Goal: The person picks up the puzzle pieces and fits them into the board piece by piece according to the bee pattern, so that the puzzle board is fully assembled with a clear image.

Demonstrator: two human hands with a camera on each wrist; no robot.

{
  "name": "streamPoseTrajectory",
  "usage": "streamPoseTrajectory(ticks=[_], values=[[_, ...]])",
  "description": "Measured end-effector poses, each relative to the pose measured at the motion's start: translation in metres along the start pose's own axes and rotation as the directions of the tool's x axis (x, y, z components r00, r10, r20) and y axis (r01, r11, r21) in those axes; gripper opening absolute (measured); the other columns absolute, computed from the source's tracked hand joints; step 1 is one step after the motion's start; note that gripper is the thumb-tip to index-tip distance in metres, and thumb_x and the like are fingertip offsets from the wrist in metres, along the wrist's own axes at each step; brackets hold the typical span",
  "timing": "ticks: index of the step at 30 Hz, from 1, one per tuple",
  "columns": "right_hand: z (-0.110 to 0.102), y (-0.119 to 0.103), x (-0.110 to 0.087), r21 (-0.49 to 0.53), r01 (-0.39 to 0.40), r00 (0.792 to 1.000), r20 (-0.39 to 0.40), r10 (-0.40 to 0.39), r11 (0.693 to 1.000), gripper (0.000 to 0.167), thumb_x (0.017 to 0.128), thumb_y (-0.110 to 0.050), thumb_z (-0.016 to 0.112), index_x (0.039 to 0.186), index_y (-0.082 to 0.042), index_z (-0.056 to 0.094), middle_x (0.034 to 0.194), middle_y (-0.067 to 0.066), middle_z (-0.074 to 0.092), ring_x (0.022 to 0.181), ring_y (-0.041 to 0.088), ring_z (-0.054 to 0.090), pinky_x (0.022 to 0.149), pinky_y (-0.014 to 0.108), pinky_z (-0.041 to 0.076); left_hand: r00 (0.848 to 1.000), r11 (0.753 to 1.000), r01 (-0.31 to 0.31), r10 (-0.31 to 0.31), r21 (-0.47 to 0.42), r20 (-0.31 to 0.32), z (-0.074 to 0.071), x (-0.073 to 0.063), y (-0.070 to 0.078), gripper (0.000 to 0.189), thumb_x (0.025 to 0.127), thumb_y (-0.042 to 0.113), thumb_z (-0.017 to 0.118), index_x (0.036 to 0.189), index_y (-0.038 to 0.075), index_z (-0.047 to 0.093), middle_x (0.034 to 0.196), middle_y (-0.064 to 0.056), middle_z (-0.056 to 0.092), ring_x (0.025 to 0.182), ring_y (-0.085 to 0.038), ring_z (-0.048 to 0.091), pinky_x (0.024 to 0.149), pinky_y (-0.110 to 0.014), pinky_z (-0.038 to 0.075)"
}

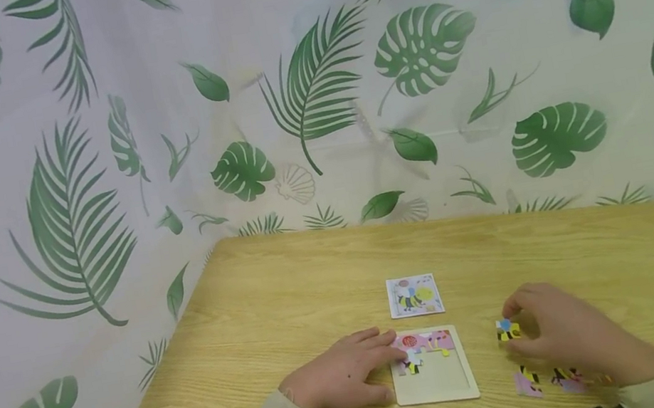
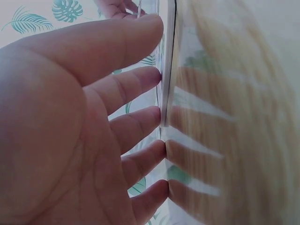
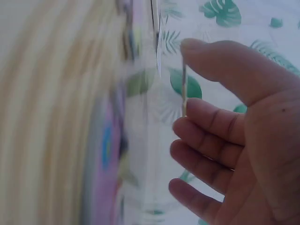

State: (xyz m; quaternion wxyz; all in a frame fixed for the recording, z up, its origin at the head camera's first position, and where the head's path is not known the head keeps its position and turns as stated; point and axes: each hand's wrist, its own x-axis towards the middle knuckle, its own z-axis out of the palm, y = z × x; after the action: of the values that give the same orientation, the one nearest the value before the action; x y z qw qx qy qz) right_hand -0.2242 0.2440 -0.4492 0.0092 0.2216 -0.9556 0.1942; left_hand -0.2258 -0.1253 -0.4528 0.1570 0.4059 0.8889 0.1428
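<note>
My right hand (image 1: 559, 331) pinches a puzzle piece (image 1: 508, 330) with blue, yellow and black print between thumb and fingers. The right wrist view shows that piece (image 3: 184, 84) edge-on, apart from the table. To its left lies a square puzzle board (image 1: 442, 387) with a pale frame; pink pieces line its top and a striped piece (image 1: 412, 363) sits at its left. My left hand (image 1: 349, 373) rests at the board's left side, fingers extended, fingertips on its edge. In the left wrist view the left fingers (image 2: 136, 122) reach the board's edge and the table.
Behind the board lies a picture card (image 1: 414, 296) with a bee. Loose puzzle pieces, a pink-and-yellow one (image 1: 528, 382) and a darker one (image 1: 568, 380), lie below my right hand, partly covered by the forearm. A leaf-print curtain (image 1: 308, 91) hangs behind the wooden table (image 1: 287, 275).
</note>
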Motion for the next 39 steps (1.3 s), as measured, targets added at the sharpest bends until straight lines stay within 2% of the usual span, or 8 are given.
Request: streamPoseTrajectory(ticks=[6, 10, 15, 20, 29, 39], values=[[0.008, -0.022, 0.009, -0.017, 0.07, 0.997, -0.03, -0.07, 0.997, 0.038, 0.078, -0.043, 0.086, 0.1, -0.018, 0.068, 0.104, -0.008, 0.063, 0.103, 0.022, 0.061, 0.089, 0.048, 0.052, 1.0, 1.0, 0.001, -0.001, 0.006, -0.008, 0.0, 0.0, 0.001, 0.057, 0.097, 0.045, 0.063, 0.15, 0.027, 0.05, 0.164, 0.004, 0.03, 0.152, -0.024, 0.021, 0.121, -0.041, 0.021], [0.013, -0.035, 0.014, -0.026, 0.098, 0.995, -0.022, -0.099, 0.995, 0.037, 0.077, -0.043, 0.086, 0.099, -0.019, 0.068, 0.101, -0.011, 0.062, 0.101, 0.018, 0.061, 0.088, 0.045, 0.053, 1.0, 1.0, 0.007, -0.007, -0.002, 0.003, 0.0, 0.0, 0.002, 0.055, 0.098, 0.045, 0.062, 0.15, 0.029, 0.051, 0.164, 0.003, 0.029, 0.152, -0.024, 0.02, 0.121, -0.042, 0.02], [0.019, -0.049, 0.024, -0.032, 0.099, 0.995, 0.011, -0.099, 0.995, 0.037, 0.076, -0.045, 0.087, 0.099, -0.022, 0.069, 0.1, -0.013, 0.062, 0.1, 0.014, 0.059, 0.088, 0.043, 0.053, 0.999, 1.0, 0.019, -0.019, 0.001, 0.027, -0.002, -0.001, 0.001, 0.054, 0.1, 0.047, 0.058, 0.151, 0.033, 0.05, 0.165, 0.002, 0.026, 0.153, -0.024, 0.018, 0.122, -0.043, 0.02], [0.025, -0.063, 0.032, -0.018, 0.089, 0.995, 0.056, -0.088, 0.996, 0.039, 0.076, -0.046, 0.087, 0.099, -0.021, 0.07, 0.102, -0.011, 0.061, 0.098, 0.014, 0.057, 0.089, 0.043, 0.053, 1.0, 1.0, 0.018, -0.018, 0.011, 0.025, -0.003, 0.0, 0.001, 0.053, 0.1, 0.049, 0.057, 0.151, 0.034, 0.049, 0.165, 0.002, 0.026, 0.153, -0.024, 0.018, 0.121, -0.044, 0.02], [0.039, -0.082, 0.04, -0.03, 0.127, 0.988, 0.09, -0.124, 0.991, 0.038, 0.075, -0.045, 0.087, 0.098, -0.019, 0.07, 0.094, -0.014, 0.057, 0.089, 0.008, 0.051, 0.083, 0.038, 0.052, 0.999, 1.0, 0.021, -0.021, 0.014, 0.033, -0.001, 0.0, 0.001, 0.053, 0.1, 0.05, 0.058, 0.15, 0.034, 0.05, 0.165, 0.004, 0.026, 0.153, -0.022, 0.019, 0.121, -0.043, 0.023], [0.049, -0.093, 0.043, -0.067, 0.1, 0.991, 0.1, -0.093, 0.993, 0.035, 0.075, -0.04, 0.086, 0.1, -0.02, 0.07, 0.097, -0.014, 0.059, 0.096, 0.012, 0.055, 0.09, 0.041, 0.052, 1.0, 0.999, 0.003, -0.004, 0.047, 0.016, -0.002, 0.0, 0.005, 0.055, 0.099, 0.046, 0.061, 0.151, 0.031, 0.05, 0.164, 0.003, 0.029, 0.152, -0.024, 0.02, 0.121, -0.043, 0.022]])
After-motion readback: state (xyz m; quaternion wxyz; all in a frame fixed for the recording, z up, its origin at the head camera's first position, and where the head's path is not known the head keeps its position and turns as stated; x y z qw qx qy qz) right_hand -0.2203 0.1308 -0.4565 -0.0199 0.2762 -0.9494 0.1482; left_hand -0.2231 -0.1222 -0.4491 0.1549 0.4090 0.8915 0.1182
